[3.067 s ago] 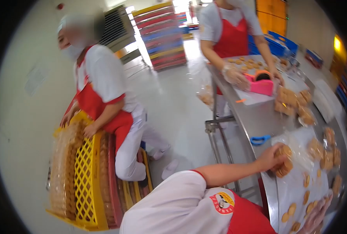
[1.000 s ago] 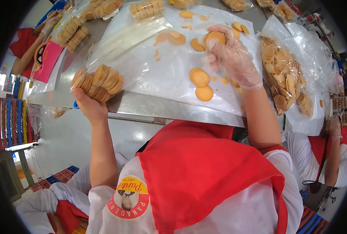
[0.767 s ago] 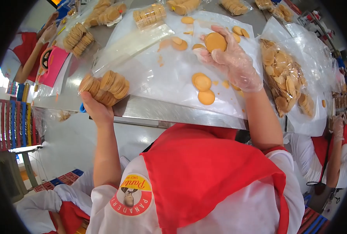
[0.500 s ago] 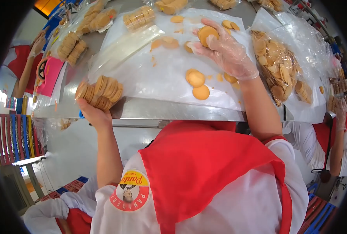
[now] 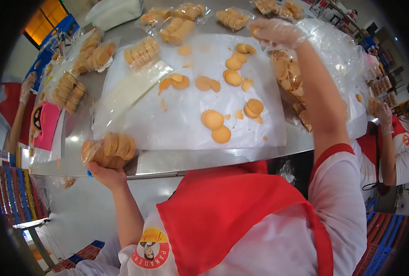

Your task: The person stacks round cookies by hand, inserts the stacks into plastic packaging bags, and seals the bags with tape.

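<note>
My bare left hand [image 5: 108, 175] grips a clear bag packed with stacked round biscuits [image 5: 117, 146] at the table's near left edge. Up at the far right, my right hand [image 5: 280, 34], in a clear plastic glove, is reaching past the white paper sheet [image 5: 167, 129]. Its fingers are curled and somewhat blurred, with a bit of tan biscuit [image 5: 255, 30] showing at the tips. Loose biscuits lie on the sheet in small overlapping groups, such as those at the near side [image 5: 213, 120], in the middle [image 5: 207, 83] and at the right [image 5: 253, 107]. Crumbs are scattered among them.
Flat clear bags [image 5: 140, 87] lie on the sheet's left. Filled biscuit bags [image 5: 177, 31] line the far side. A large bag of broken biscuits [image 5: 287, 76] is under my right forearm. A pink item [image 5: 46, 125] lies left. Co-workers' arms [image 5: 388, 152] show at both sides.
My right hand has moved away and to the right, off the middle of the sheet, uncovering biscuits there. The whole view has shifted. My left hand keeps hold of its bag.
</note>
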The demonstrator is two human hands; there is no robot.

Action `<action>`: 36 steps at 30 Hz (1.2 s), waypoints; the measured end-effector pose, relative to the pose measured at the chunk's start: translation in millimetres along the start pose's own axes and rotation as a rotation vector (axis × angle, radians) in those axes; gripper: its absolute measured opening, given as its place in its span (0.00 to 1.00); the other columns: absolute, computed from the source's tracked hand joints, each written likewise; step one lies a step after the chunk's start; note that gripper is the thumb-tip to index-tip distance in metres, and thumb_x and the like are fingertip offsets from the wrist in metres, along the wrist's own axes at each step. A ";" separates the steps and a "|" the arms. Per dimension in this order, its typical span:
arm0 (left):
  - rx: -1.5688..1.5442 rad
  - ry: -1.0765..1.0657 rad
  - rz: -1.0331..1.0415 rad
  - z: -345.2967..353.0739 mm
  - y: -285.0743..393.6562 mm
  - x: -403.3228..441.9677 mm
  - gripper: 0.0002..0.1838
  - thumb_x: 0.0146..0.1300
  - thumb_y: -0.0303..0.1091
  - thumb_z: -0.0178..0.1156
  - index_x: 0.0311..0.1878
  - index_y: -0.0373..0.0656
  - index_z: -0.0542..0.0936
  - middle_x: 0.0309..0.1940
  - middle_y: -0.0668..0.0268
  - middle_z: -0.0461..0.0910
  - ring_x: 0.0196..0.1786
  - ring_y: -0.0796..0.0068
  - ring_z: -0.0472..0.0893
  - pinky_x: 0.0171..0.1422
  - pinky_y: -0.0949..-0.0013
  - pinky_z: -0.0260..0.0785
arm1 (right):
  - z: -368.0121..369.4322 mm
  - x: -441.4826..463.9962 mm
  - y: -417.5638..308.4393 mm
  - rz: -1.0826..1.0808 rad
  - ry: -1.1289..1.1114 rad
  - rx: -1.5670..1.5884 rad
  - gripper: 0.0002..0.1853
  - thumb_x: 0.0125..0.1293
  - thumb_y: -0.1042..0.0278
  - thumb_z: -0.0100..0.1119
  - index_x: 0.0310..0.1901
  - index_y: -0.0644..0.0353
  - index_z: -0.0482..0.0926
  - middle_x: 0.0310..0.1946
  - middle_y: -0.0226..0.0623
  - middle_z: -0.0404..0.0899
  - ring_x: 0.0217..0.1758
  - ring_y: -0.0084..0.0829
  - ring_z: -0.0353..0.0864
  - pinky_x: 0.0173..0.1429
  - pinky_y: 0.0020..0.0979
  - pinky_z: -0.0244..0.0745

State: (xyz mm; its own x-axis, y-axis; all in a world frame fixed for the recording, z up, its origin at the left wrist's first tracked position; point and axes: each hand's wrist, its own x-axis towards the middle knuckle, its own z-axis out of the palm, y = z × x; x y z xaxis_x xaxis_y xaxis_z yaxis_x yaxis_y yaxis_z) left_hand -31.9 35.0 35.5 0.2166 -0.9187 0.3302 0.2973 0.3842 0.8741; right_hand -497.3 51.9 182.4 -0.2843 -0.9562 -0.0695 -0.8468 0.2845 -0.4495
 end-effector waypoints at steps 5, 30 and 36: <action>-0.060 -0.034 -0.062 -5.4 -0.8 0.0 0.39 0.55 0.64 0.50 0.60 0.41 0.62 0.53 0.62 0.66 0.55 0.65 0.69 0.59 0.61 0.62 | 25.4 26.3 13.2 0.198 -0.072 -0.085 0.10 0.55 0.66 0.49 0.39 0.56 0.74 0.20 0.28 0.74 0.21 0.20 0.74 0.25 0.24 0.73; -0.062 -0.052 -0.001 -2.8 -0.8 -1.2 0.40 0.53 0.65 0.51 0.57 0.39 0.63 0.47 0.60 0.71 0.51 0.66 0.72 0.56 0.62 0.66 | 48.3 -32.9 -56.6 -0.263 -0.237 0.477 0.17 0.56 0.70 0.54 0.49 0.59 0.70 0.28 0.28 0.71 0.30 0.17 0.70 0.34 0.19 0.67; -0.024 -0.035 0.027 2.1 2.7 -2.1 0.41 0.53 0.66 0.51 0.56 0.38 0.63 0.45 0.60 0.72 0.49 0.66 0.73 0.55 0.62 0.66 | 75.1 -60.3 -103.5 -0.409 -0.171 0.284 0.17 0.56 0.64 0.55 0.49 0.55 0.72 0.32 0.28 0.74 0.34 0.20 0.72 0.39 0.22 0.68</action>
State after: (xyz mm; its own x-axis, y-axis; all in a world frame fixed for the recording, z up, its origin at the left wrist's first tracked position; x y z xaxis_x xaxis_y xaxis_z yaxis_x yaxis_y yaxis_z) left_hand -33.5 37.8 37.9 0.1924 -0.9104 0.3662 0.3136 0.4107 0.8561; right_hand -358.8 74.9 166.2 0.1412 -0.9896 0.0287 -0.7111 -0.1215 -0.6926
